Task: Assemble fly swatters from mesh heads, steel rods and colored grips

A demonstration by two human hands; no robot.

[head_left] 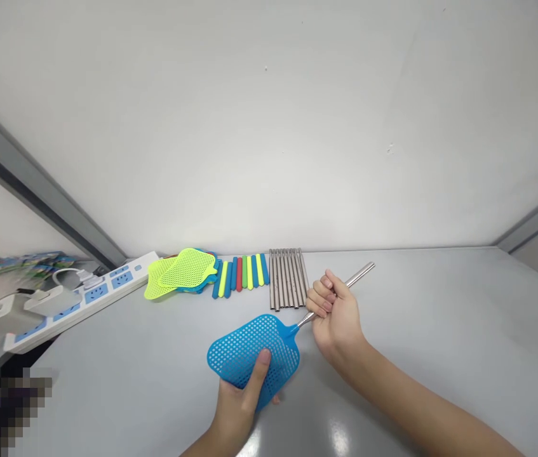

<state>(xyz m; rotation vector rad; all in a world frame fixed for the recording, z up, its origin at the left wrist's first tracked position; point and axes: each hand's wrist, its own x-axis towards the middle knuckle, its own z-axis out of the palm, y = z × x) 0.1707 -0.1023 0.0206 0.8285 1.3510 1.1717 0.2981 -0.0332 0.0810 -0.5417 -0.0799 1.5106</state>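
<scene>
A blue perforated fly swatter head is in my left hand, the thumb pressed on its upper face and the other fingers mostly hidden beneath. From its neck a metal rod runs up to the right, joined to the head. My right hand is wrapped round this rod close to the neck. Just behind my right hand lies a row of several similar metal rods on the table. Left of them sit several coloured handle grips in blue, yellow, red and green.
A pile of swatter heads, yellow-green on top, lies at the back left. Beside it a white power strip holds plugs and chargers. A grey wall stands behind the table. Metal posts frame the sides.
</scene>
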